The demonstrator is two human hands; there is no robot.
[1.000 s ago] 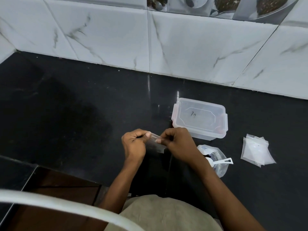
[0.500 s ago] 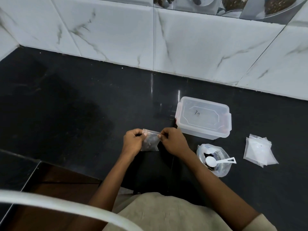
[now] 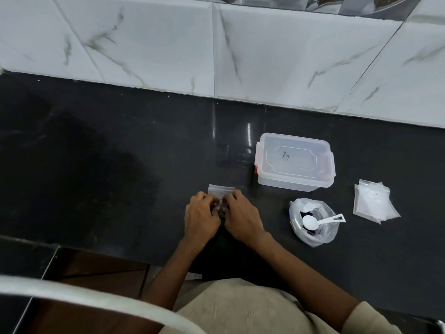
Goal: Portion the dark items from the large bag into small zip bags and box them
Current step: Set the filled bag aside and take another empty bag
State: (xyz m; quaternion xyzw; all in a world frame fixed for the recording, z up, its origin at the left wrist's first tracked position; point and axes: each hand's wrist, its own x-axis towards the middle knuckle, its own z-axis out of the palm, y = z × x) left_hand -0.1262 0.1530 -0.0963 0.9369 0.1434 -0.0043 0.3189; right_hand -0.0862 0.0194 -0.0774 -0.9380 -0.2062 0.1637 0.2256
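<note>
A small clear zip bag [image 3: 220,190] with dark items inside lies on the black counter, its top strip sticking out beyond my fingers. My left hand [image 3: 201,216] and my right hand [image 3: 242,216] sit side by side on it, fingers curled over its lower part, which they hide. To the right, the large clear bag [image 3: 313,221] holds dark items and a white scoop [image 3: 320,221]. Behind it stands a clear plastic box [image 3: 295,162] with its lid on. A pile of empty small zip bags [image 3: 372,201] lies at the far right.
The black counter [image 3: 108,165] runs back to a white marble-tiled wall [image 3: 216,49]. Its front edge drops off just below my hands, with a brown floor [image 3: 96,268] below. A white curved bar [image 3: 84,300] crosses the lower left.
Both hands have lowered the small zip bag from in front of me onto the counter and moved together over it. The view has tilted down slightly.
</note>
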